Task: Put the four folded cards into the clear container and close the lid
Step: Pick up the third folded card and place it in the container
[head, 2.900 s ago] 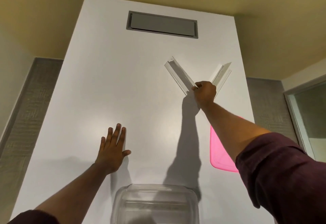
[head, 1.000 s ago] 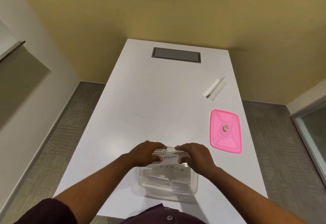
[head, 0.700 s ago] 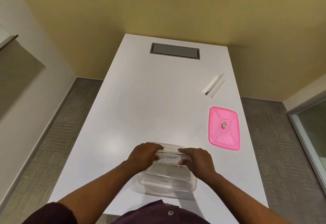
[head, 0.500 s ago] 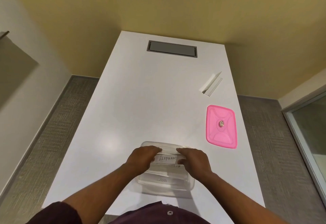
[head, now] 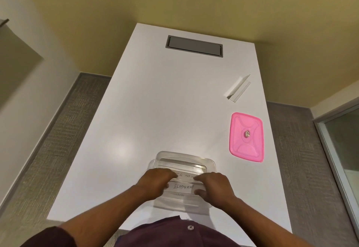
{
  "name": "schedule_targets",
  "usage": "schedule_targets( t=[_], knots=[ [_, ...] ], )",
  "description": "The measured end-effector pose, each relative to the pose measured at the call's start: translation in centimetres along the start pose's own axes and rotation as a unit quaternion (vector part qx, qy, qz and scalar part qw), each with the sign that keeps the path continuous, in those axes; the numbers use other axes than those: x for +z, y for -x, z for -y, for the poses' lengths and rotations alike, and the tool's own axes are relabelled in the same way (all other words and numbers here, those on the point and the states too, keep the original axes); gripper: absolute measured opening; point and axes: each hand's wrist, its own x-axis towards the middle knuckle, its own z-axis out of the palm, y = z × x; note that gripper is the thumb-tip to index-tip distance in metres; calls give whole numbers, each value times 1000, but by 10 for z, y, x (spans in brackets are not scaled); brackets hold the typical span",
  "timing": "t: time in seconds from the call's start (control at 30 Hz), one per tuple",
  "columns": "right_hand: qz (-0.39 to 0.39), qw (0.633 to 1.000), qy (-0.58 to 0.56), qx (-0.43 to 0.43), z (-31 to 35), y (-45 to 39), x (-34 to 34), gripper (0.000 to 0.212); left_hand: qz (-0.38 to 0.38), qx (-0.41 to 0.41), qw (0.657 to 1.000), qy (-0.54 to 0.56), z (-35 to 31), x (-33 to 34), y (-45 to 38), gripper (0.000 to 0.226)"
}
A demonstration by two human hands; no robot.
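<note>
Paper-light, bendy ELEPHANT card (head: 184, 186) being pinched at both ends by left hand (head: 155, 181) and right hand (head: 214, 186), settling inside clear container (head: 185, 157); gripping ends avoids creasing.

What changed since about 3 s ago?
The right hand was out at the far cards then, the left hand flat on the table. One far card, marked ELEPHANT, has come to the container; both hands hold its ends inside, above other cards. Unchanged: one folded card still out, pink lid still off, on the right.
</note>
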Motion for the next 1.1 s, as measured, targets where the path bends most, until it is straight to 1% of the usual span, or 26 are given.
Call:
schedule_targets(
  t=[0.27,0.5,0.67,1.0,1.1],
  knots=[
    [53,998,34,-9,8,-12,17,46,47,-34,997,-47,-6,13,-6,46],
    [57,997,45,-14,8,-13,30,40,55,-48,996,-59,-7,21,-7,43],
    [58,994,89,-35,5,-13,37,30,59,-49,995,-59,-8,24,-4,39],
    [53,993,91,-53,2,-18,40,32,57,-42,995,-72,-9,27,0,37],
    [36,996,63,-60,1,-17,35,39,71,-39,994,-80,-12,24,-2,35]
  ],
)
